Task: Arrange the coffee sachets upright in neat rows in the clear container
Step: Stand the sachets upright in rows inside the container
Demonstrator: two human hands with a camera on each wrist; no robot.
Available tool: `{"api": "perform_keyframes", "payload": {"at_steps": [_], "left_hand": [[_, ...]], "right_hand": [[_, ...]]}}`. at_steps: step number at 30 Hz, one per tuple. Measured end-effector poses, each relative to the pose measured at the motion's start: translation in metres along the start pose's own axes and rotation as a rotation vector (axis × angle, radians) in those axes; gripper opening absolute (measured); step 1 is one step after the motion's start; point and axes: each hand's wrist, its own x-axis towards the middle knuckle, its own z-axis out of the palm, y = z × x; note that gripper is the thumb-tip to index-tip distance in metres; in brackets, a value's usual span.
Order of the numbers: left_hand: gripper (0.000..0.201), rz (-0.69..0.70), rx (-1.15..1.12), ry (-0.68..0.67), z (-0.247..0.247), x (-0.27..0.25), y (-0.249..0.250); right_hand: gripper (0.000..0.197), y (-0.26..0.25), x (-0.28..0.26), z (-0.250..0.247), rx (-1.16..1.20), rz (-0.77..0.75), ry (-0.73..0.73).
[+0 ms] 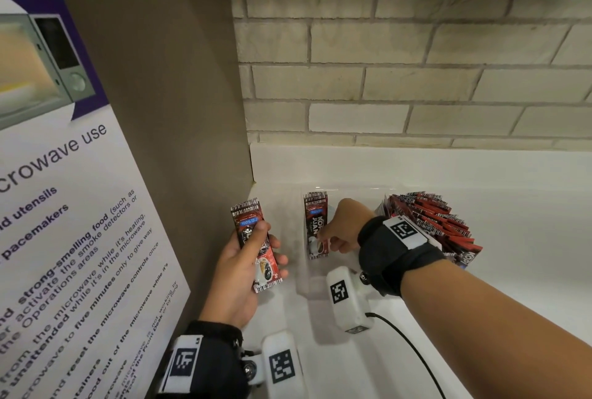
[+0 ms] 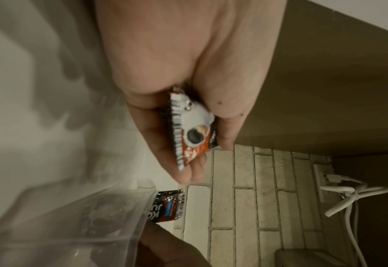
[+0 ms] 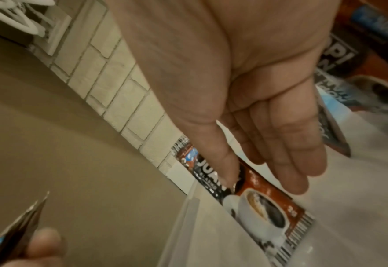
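While the left hand [image 1: 238,273] is gripping a spare sachet [image 1: 255,243] at nine o'clock in readiness, the right hand [image 1: 341,229] is pinching another sachet [image 1: 316,225] upright against the clear container [image 3: 188,213]'s left wall, likely starting a row.

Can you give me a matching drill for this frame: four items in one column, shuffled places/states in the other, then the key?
Items
1. left hand
2. right hand
3. pile of sachets
4. clear container

Places or states
A. heaped on the counter, behind the right wrist
B. grips a sachet held off to the left of the container
C. on the white counter, one sachet inside
D. thumb and fingers on the sachet in the container

Pairs: 1-B, 2-D, 3-A, 4-C
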Motion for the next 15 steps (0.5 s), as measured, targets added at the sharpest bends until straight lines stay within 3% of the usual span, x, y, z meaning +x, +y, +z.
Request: {"api": "perform_keyframes", "payload": {"at_steps": [3, 6, 9, 11, 13, 15], "left_hand": [[0.025, 0.000, 0.011, 0.009, 0.000, 0.000, -0.002], [0.024, -0.009, 0.037, 0.010, 0.001, 0.001, -0.003], [0.016, -0.022, 0.085, -0.009, 0.006, 0.001, -0.005], [0.019, -0.025, 0.138, -0.054, 0.013, 0.000, -0.006], [0.024, -0.004, 0.216, -0.109, 0.022, 0.000, -0.007], [0.031, 0.025, 0.293, -0.147, 0.032, 0.001, -0.006]], "right_hand": [[0.013, -0.002, -0.004, -0.004, -0.077, -0.022, -0.006], [0.016, -0.005, -0.015, -0.012, -0.114, -0.045, 0.015], [0.010, -0.007, -0.034, -0.024, 0.014, -0.206, 0.060], [0.011, -0.010, -0.048, -0.027, 0.218, -0.325, -0.054], [0.021, -0.011, -0.057, -0.026, 0.393, -0.346, -0.215], [0.022, -0.012, -0.058, -0.023, 0.477, -0.331, -0.269]]}}
